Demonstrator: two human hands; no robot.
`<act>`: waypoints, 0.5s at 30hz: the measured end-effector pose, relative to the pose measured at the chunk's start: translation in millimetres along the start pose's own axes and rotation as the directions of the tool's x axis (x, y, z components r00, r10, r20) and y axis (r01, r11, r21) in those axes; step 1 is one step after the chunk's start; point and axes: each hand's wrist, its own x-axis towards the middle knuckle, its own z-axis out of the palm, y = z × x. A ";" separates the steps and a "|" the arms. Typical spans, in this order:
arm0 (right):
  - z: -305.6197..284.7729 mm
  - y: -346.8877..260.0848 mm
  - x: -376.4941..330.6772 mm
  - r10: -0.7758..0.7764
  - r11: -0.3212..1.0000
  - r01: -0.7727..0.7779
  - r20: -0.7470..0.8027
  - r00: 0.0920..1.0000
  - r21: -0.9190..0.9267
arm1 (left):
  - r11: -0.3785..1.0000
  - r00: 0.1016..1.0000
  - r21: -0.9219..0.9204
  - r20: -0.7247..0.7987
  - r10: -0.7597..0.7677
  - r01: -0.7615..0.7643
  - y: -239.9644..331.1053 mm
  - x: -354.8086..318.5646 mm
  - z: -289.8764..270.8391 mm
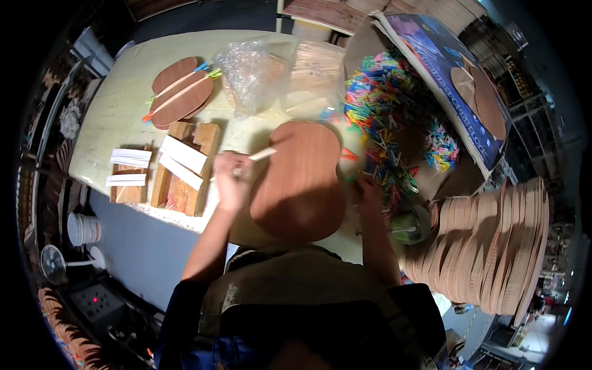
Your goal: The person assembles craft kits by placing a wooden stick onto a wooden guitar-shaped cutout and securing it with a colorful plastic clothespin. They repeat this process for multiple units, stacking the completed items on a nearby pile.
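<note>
Left fingers (237,169) pinch a thin stick (262,154) (seemingly closed) over wooden board (302,185).

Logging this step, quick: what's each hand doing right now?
Left hand: closed on a thin pale wooden strip over the guitar-shaped wood panel.
Right hand: at the coloured clothespins; grip cannot be told.

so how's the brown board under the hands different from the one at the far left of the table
The near board lies bare, while the far board has pale strips across it ending in coloured clips. The near one looks larger in the picture and sits between the left hand, which holds a pale stick, and the right hand; nothing touches the far one. Both are flat, rounded and reddish brown.
</note>
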 end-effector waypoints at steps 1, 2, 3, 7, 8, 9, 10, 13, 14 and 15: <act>-1.4 5.2 4.6 0.051 0.995 -0.053 0.028 0.998 0.089 | 0.980 0.983 0.148 0.149 0.112 -0.134 9.1 -4.8 17.7; -1.1 8.5 7.2 0.097 0.978 -0.107 0.063 0.993 0.177 | 0.969 0.948 0.061 0.227 0.221 -0.241 17.3 -7.9 36.1; -1.5 11.8 8.7 0.139 0.951 -0.162 0.102 0.985 0.262 | 0.957 0.925 0.012 0.263 0.275 -0.289 23.7 -10.2 52.6; 14.6 9.6 1.8 0.118 0.882 -0.188 0.183 0.976 0.432 | 0.940 0.857 -0.077 0.393 0.334 -0.331 23.2 -19.6 96.4; 17.4 9.1 -0.2 0.148 0.875 -0.203 0.156 0.977 0.440 | 0.940 0.858 -0.085 0.388 0.336 -0.329 21.8 -21.8 101.9; 19.3 8.9 -1.3 0.178 0.867 -0.218 0.130 0.975 0.448 | 0.940 0.860 -0.092 0.383 0.337 -0.327 20.5 -24.0 106.5; 19.6 12.0 -1.2 0.175 0.869 -0.214 0.127 0.976 0.446 | 0.940 0.859 -0.100 0.384 0.338 -0.325 19.4 -24.9 110.2; 19.9 17.8 -0.4 0.166 0.875 -0.212 0.141 0.976 0.435 | 0.944 0.840 -0.142 0.431 0.330 -0.298 11.1 -26.1 117.1; 20.3 17.7 -0.8 0.164 0.875 -0.217 0.159 0.974 0.432 | 0.945 0.834 -0.157 0.444 0.326 -0.286 8.1 -27.1 118.8; 21.2 17.6 -1.0 0.161 0.876 -0.223 0.177 0.971 0.428 | 0.942 0.834 -0.144 0.438 0.335 -0.302 5.5 -28.4 120.2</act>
